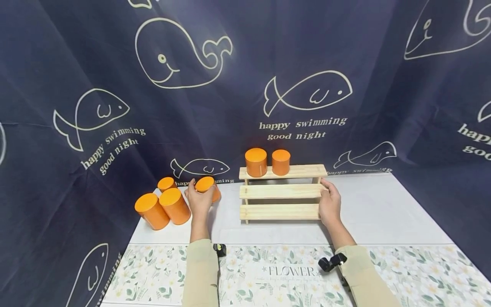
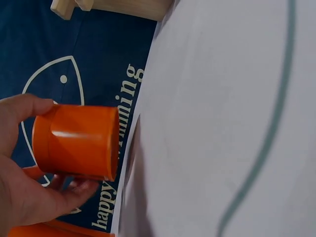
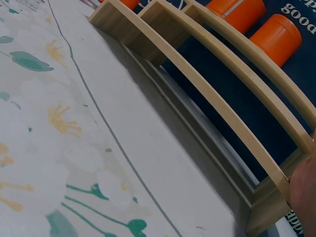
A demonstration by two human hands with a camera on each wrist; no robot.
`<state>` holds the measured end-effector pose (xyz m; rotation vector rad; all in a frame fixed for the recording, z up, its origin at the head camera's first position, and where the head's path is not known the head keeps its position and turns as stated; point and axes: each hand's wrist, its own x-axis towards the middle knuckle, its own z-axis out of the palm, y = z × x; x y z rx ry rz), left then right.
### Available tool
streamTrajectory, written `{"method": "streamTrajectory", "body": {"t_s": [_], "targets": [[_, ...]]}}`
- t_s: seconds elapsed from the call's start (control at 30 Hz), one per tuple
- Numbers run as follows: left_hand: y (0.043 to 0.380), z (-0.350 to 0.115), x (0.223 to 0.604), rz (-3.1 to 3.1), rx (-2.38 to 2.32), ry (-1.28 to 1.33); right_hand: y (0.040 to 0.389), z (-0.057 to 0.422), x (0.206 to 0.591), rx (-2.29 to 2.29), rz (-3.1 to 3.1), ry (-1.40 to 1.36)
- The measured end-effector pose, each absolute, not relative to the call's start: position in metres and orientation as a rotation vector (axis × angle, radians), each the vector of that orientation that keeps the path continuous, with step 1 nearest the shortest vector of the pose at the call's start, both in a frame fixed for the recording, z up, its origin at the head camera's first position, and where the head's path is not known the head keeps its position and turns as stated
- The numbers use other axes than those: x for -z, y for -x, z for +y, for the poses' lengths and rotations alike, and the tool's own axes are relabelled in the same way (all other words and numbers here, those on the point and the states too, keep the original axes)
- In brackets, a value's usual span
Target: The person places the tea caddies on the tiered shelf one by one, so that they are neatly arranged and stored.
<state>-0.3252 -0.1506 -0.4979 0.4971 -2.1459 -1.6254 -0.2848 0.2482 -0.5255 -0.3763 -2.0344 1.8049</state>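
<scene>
My left hand (image 1: 200, 205) holds an orange cylindrical canister (image 1: 205, 183) at the left of the table, thumb on one side and fingers on the other. The left wrist view shows the same canister (image 2: 76, 141) across its whole side; whether its base touches the table I cannot tell. A three-tier wooden rack (image 1: 281, 192) stands to the right, and my right hand (image 1: 330, 202) grips its right end. On the rack's top tier sit a wider orange canister (image 1: 256, 164) and a smaller orange canister (image 1: 281, 163). The right fingertips are partly hidden behind the wood.
Left of my left hand stand two tall orange canisters, one outermost (image 1: 153, 213) and one beside it (image 1: 176, 208), with a smaller canister (image 1: 166, 183) behind. A dark blue curtain (image 1: 238, 106) hangs behind the white table (image 1: 368, 213). A floral cloth (image 1: 284, 290) covers the front.
</scene>
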Motion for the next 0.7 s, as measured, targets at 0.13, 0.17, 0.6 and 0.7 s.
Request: {"method": "streamTrajectory", "body": {"t_s": [0.13, 0.17, 0.6, 0.7], "targets": [[0.325, -0.152, 0.497, -2.102, 1.682, -0.458, 0.284, 0.248, 0.526, -1.8, -2.04, 0.377], [0.325, -0.152, 0.496, -2.087, 1.701, -0.451, 0.284, 0.248, 0.526, -1.804, -2.036, 0.378], [0.323, -0.149, 0.475, -1.874, 1.984, -0.487, 0.283, 0.247, 0.526, -1.811, -2.028, 0.383], [0.324, -0.147, 0.471, -1.804, 2.097, -0.492, 0.283, 0.247, 0.526, -1.803, -2.03, 0.382]]}}
